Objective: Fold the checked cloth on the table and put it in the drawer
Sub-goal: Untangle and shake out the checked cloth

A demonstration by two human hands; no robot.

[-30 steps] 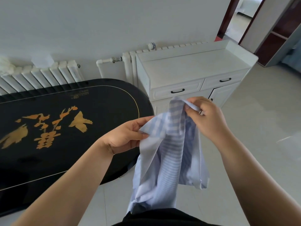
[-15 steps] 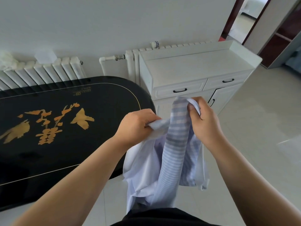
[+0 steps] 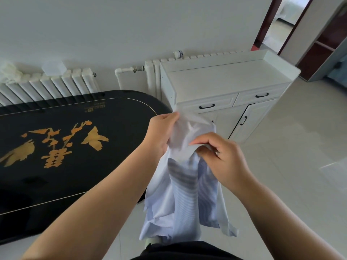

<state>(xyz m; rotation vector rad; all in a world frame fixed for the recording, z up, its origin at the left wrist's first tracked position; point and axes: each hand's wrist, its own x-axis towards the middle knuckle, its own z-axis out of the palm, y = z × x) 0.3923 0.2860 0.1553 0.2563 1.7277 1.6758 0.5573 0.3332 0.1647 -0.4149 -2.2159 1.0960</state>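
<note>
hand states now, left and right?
Left hand: closed, gripping the checked cloth's upper edge.
Right hand: closed, pinching the same cloth.

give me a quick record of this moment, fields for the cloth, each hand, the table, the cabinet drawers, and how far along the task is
cloth: striped light-blue cloth, unfolded, hanging in the air off the table
left hand: left hand grips the cloth's upper edge
right hand: right hand pinches the cloth lower down
table: black oval table with gold design, at the left
drawers: left drawer and right drawer of the white cabinet, both closed
progress: folding not finished, cloth not in a drawer
</note>
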